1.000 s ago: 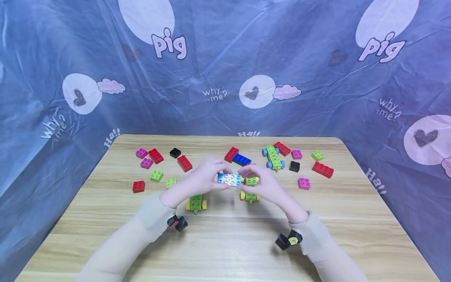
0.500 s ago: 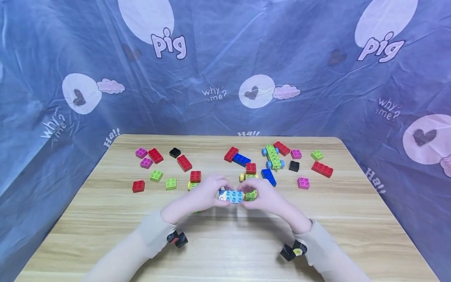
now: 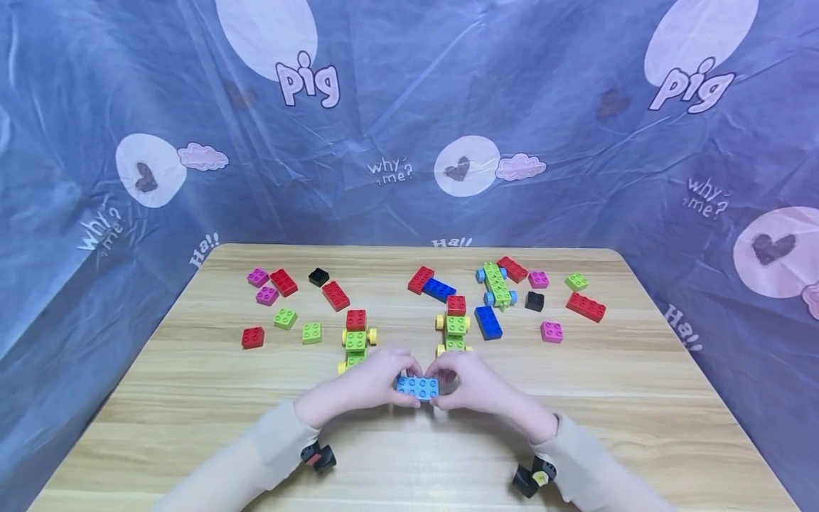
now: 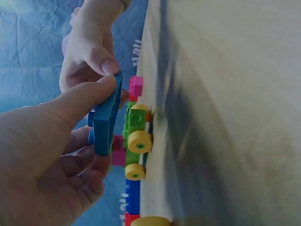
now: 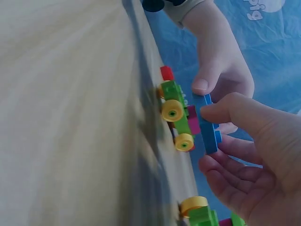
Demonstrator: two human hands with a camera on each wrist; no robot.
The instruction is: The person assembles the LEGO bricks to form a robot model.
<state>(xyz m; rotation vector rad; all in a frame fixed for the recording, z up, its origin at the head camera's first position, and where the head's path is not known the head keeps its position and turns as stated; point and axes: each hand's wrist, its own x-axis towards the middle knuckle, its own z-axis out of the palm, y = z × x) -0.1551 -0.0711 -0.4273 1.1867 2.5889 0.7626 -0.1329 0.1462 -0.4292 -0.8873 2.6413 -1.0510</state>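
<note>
A light-blue eight-stud building brick (image 3: 418,387) is held level between both hands, studs up, above the table's front half. My left hand (image 3: 374,380) pinches its left end between thumb and fingers. On the other end, my right hand (image 3: 470,380) has the same kind of pinch. The left wrist view shows the brick (image 4: 107,117) from its side, clear of the table. Just beyond the hands stand two green toy cars with yellow wheels, one at left (image 3: 355,341) and one at right (image 3: 456,326), each with a red brick at its far end. The hands partly cover both cars.
A green car base with blue wheels (image 3: 496,286) stands farther back on the wooden table (image 3: 160,412). Two dark-blue bricks, one of them long (image 3: 489,323), lie nearby. Red, magenta, lime and black bricks are scattered left (image 3: 283,282) and right (image 3: 585,306). A printed cloth hangs behind.
Both hands have drawn the light-blue brick toward my body, down the head view. The two yellow-wheeled cars and their red bricks have come into fuller view behind it.
</note>
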